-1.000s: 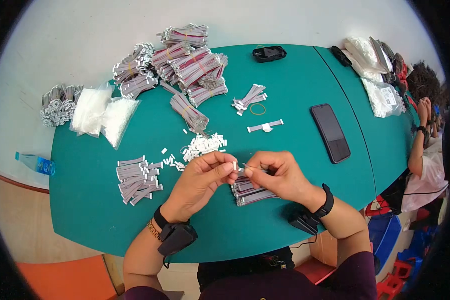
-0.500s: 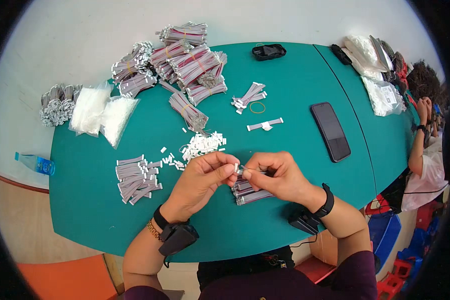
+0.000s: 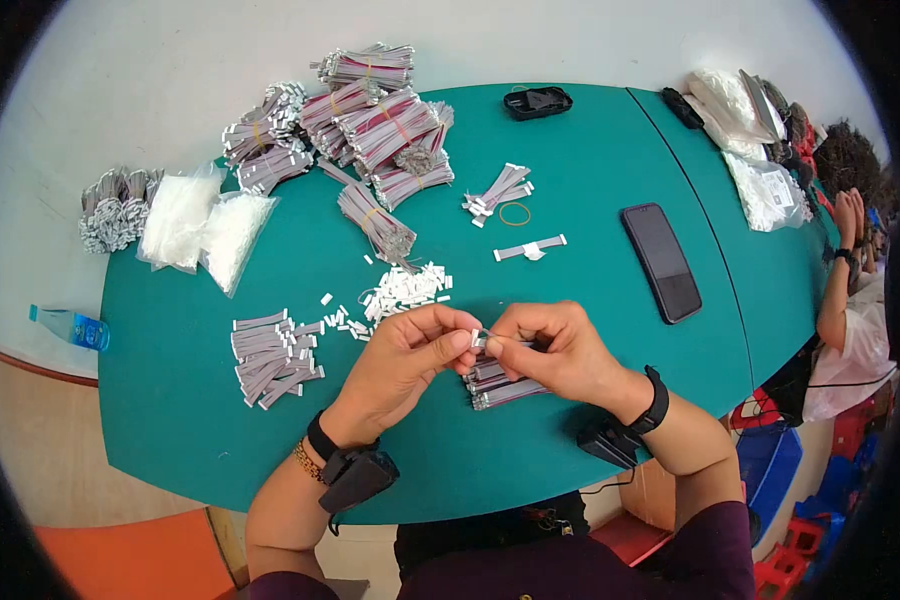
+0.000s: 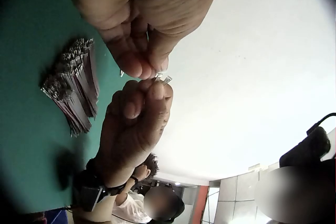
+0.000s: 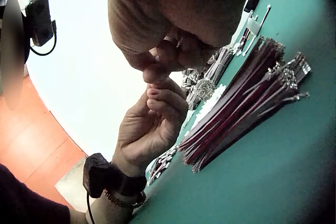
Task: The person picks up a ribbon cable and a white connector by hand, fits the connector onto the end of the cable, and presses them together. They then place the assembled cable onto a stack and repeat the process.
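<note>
Close over the table, my left hand (image 3: 405, 365) pinches a small white connector housing (image 4: 162, 72) between thumb and fingertips. My right hand (image 3: 560, 350) meets it fingertip to fingertip, pinching a short wire piece whose thin metal ends (image 4: 168, 80) show beside the housing in the left wrist view. Most of that wire is hidden by the fingers. Under the right hand lies a stack of grey and dark red ribbon cables (image 5: 236, 111) with bare metal ends. Beyond the left hand is a heap of loose white housings (image 3: 407, 290).
Finished-looking cables with white ends (image 3: 270, 360) lie at the left. Tied cable bundles (image 3: 385, 130) and clear bags of white parts (image 3: 182, 220) sit at the back. A phone (image 3: 661, 265), a rubber band (image 3: 515, 217) and a bottle (image 3: 73, 327) lie around; another person's arm (image 3: 835, 290) shows far right.
The left fingertips and the white housing have shifted slightly right, closing the small gap to the right fingertips. The right hand has hardly moved.
</note>
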A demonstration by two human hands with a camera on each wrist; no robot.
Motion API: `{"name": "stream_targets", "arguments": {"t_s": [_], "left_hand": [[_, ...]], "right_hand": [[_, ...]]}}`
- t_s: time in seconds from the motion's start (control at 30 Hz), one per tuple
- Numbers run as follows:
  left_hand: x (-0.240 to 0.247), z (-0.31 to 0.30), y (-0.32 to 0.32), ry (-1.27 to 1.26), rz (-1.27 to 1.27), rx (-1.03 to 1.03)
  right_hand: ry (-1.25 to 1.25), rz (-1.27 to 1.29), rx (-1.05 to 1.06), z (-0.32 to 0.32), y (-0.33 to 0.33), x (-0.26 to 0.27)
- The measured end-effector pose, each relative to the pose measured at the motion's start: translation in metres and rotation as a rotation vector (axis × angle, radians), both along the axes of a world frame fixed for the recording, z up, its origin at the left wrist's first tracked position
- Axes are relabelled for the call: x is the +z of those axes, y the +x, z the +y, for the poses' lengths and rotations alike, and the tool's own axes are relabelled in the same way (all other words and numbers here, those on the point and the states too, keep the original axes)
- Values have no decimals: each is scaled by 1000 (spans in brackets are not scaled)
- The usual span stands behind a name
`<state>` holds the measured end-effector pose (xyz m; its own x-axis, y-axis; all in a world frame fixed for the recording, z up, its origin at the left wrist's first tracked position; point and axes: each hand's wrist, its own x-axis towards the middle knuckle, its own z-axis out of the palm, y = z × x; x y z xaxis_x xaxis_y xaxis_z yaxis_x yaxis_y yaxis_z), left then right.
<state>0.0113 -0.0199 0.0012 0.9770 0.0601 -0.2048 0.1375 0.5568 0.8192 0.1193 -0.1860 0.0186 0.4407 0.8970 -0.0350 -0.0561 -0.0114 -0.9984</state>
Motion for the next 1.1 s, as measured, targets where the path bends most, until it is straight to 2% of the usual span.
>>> {"name": "stream_targets", "arguments": {"t_s": [1.1], "left_hand": [[4,-1,0,10,48,-18]], "right_hand": [[-22,0,-28,0,-2,-2]]}}
